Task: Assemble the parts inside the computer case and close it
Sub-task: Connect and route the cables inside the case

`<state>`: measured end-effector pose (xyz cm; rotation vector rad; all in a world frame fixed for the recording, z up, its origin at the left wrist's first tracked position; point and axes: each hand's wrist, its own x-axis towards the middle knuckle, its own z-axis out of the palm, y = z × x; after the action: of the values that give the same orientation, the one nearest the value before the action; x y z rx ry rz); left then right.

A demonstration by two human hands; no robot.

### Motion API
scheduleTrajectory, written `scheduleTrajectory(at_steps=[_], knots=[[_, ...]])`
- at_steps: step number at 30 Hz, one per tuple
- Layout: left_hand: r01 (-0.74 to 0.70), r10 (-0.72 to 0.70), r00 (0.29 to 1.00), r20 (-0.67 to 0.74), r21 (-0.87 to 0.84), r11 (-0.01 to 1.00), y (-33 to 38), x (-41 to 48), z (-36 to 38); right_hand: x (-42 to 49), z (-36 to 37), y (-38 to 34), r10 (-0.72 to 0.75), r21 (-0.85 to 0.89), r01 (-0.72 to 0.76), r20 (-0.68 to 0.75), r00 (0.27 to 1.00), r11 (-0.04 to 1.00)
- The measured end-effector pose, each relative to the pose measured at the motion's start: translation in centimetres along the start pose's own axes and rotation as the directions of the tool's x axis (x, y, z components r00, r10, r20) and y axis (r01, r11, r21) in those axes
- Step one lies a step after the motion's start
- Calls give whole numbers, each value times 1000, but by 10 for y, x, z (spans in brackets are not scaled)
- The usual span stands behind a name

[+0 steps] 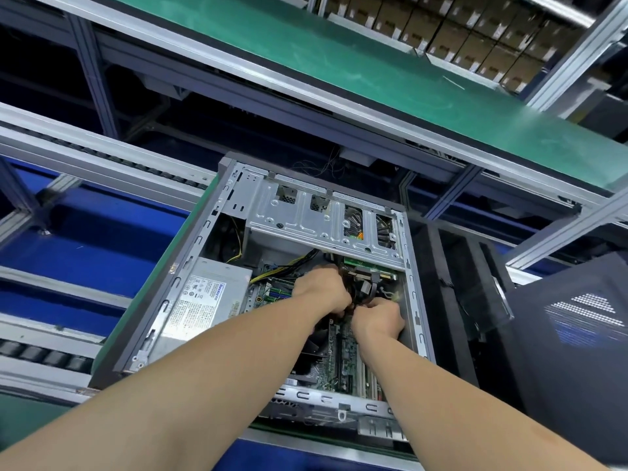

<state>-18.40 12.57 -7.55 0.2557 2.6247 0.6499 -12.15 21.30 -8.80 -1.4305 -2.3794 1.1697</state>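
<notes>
Fingers of the right hand (378, 318) are curled tight, pinching the near end of a dark cable bundle (357, 291). The left hand (319, 289) arches over the same bundle with knuckles up and fingers clenched down round it, tips hidden. Both hands meet just right of the frame's centre, deep in the open grey steel computer case (415, 300), which lies on its side. The bundle is soft and limp and weighs next to nothing, but its plug is probably stiff and its pins easily bent. Best held at the plug body, not the wire, and pushed straight down. Under the hands is the green motherboard (339, 363), brittle and studded with parts, so not a surface to lean on. Yellow and black wires (280, 266) run up-left from it toward the silver power supply box (204, 300) at centre-left, which looks heavy. Above sits the bare sheet-metal drive cage (306, 215), rigid, with edges likely sharp. A black perforated side panel (577, 334) leans at the right edge, well apart from the case. It is probably the cover, a thin sheet that may flex and is best taken by its two long edges. A green conveyor mat (306, 62) crosses the upper frame.
</notes>
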Motion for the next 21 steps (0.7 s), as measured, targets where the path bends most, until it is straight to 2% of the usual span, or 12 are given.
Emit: scheduleTrajectory(at_steps=[4, 7, 9, 12, 14, 17, 21], knots=[[-3, 0, 996, -87, -45, 999, -3, -16, -10, -8, -14, -9, -33, -70, 39, 84, 996, 997], [-21, 11, 995, -99, -93, 995, -8, -33, -23, -21, -27, -20, 4, -116, 14, 155, 988, 993], [-57, 38, 994, -102, -194, 979, -10, -46, -29, -32, -36, -23, 26, -13, -24, 177, 984, 1000], [-114, 54, 979, -198, -307, 945, -11, -67, -31, -50, -47, -21, -53, 155, 30, 145, 988, 987], [-105, 18, 976, -216, -395, 913, -7, -78, -28, -61, -51, -21, -74, 260, 31, 159, 985, 965], [-79, -24, 977, -211, -467, 881, 3, -92, -22, -70, -57, -27, -24, 423, -70, 214, 976, 904], [-159, 43, 969, -242, -483, 861, 15, -94, -13, -64, -58, -39, 45, 552, -173, 238, 970, 816]])
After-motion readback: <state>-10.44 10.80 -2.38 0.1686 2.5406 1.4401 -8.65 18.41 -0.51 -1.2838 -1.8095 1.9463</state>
